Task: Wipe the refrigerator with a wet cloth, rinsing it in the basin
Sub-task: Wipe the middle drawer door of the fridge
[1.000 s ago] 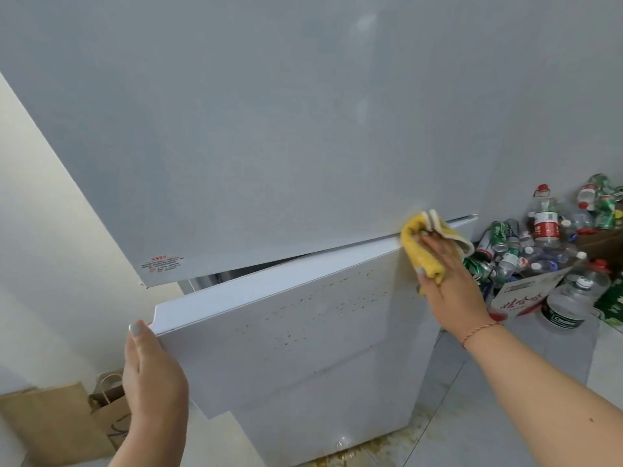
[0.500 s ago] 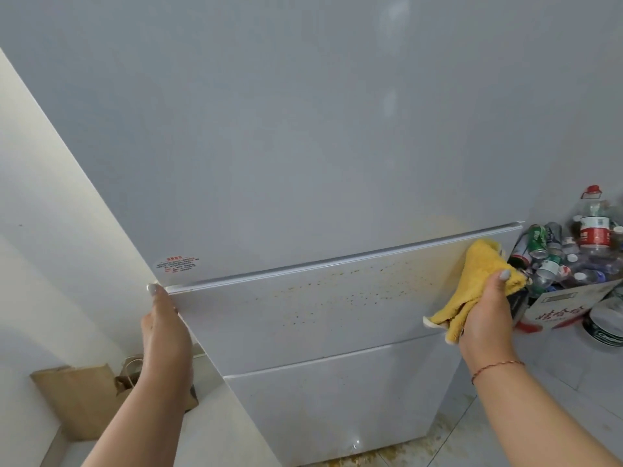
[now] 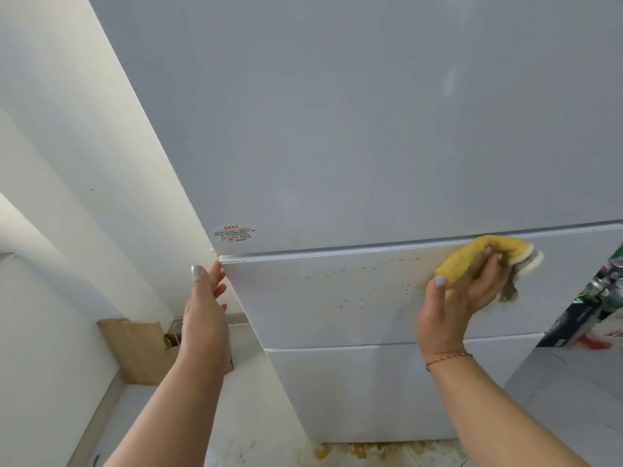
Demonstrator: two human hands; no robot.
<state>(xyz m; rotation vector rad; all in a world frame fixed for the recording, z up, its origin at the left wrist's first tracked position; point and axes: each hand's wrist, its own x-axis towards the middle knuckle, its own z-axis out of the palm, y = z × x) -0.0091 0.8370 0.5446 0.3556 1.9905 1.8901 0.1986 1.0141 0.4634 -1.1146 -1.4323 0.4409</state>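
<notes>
A white refrigerator (image 3: 371,129) fills the view. Its middle drawer front (image 3: 337,298) is closed and speckled with orange-brown spots near the top. My right hand (image 3: 462,298) presses a folded yellow cloth (image 3: 472,256) with a white underside against the upper right of that drawer front, just under the seam. My left hand (image 3: 205,301) is beside the drawer's upper left corner, fingers straight, fingertips at the edge. No basin is in view.
A brown paper bag (image 3: 141,352) leans on the wall at the lower left. Cans and a printed box (image 3: 593,308) crowd the right edge. Orange-brown stains (image 3: 364,449) mark the floor tiles under the refrigerator. A small sticker (image 3: 235,234) sits on the upper door.
The middle drawer went from pulled out to shut. My right hand moved the cloth from the drawer's top edge onto its front face. My left hand's fingers have loosened at the corner.
</notes>
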